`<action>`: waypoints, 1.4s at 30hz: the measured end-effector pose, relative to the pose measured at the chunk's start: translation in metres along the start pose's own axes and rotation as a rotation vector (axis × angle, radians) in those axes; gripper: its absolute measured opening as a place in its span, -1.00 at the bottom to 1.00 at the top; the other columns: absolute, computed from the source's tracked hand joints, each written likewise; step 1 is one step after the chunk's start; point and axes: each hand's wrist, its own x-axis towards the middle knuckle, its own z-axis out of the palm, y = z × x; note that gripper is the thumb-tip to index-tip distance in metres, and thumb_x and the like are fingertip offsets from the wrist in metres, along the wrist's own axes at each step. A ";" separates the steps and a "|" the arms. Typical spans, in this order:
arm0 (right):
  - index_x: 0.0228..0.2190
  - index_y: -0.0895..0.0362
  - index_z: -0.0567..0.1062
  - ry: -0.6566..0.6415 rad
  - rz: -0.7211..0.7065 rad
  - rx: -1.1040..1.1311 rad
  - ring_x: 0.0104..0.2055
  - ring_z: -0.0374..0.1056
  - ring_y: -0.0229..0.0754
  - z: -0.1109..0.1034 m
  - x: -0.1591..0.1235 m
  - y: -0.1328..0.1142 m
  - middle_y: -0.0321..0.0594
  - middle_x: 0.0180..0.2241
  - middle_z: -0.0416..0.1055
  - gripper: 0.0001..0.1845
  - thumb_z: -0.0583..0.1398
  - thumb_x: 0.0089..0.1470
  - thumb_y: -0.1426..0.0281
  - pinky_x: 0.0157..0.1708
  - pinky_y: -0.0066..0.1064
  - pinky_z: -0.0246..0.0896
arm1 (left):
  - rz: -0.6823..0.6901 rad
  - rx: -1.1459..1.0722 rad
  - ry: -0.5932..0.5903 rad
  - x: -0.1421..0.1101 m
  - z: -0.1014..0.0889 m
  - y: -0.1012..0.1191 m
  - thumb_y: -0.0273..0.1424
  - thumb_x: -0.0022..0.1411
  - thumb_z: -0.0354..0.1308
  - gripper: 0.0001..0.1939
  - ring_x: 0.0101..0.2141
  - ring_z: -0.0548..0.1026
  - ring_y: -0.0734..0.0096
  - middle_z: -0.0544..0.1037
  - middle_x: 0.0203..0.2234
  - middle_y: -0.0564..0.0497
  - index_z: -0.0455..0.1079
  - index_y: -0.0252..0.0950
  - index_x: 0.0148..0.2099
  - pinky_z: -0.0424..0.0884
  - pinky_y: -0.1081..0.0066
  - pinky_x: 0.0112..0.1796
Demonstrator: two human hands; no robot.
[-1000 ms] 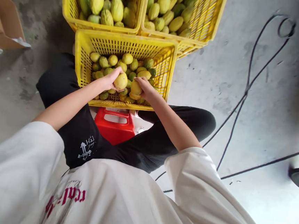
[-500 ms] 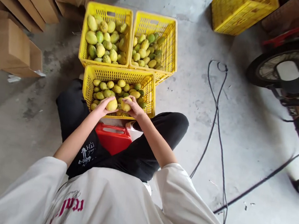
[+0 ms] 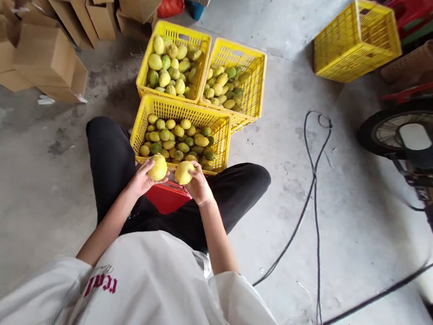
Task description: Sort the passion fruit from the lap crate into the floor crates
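Each grip is closed around one yellow fruit: the left hand [image 3: 142, 178] cups a round yellow fruit [image 3: 158, 167] from below and the side, and the right hand [image 3: 199, 186] holds a second yellow fruit [image 3: 183, 173] the same way, the two fruits side by side and nearly touching above the person's lap. Directly beneath the grip, between the black-trousered knees, sits a red stool [image 3: 168, 197], partly hidden by the hands. Just beyond the grip stands the nearest yellow crate [image 3: 142, 125] on the concrete floor [image 3: 28, 186], its bottom covered with small yellow and green fruit. Behind that crate, touching it, two more yellow crates stand side by side: the one behind and left [image 3: 144, 70] holds larger yellow-green fruit, the one behind and right [image 3: 259, 85] holds smaller fruit heaped toward its left side. Far to the left of the grip lies a pile of cardboard boxes [image 3: 44, 51]. To the right, black cables [image 3: 312, 191] trail across the floor, and well beyond them a fourth yellow crate [image 3: 358, 41] stands tilted near a motorbike wheel [image 3: 405, 128] at the frame's right edge.
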 end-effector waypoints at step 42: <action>-0.07 -0.02 0.51 0.193 0.019 0.109 0.00 0.64 0.14 -0.013 0.010 0.012 -0.17 -0.18 0.65 -0.49 0.41 0.03 0.00 -0.19 -0.08 0.72 | -0.013 -0.053 0.031 0.026 0.024 -0.018 -0.35 0.18 0.25 -0.70 -0.14 0.77 0.08 0.67 -0.21 0.03 0.45 -0.12 -0.01 0.69 0.24 -0.17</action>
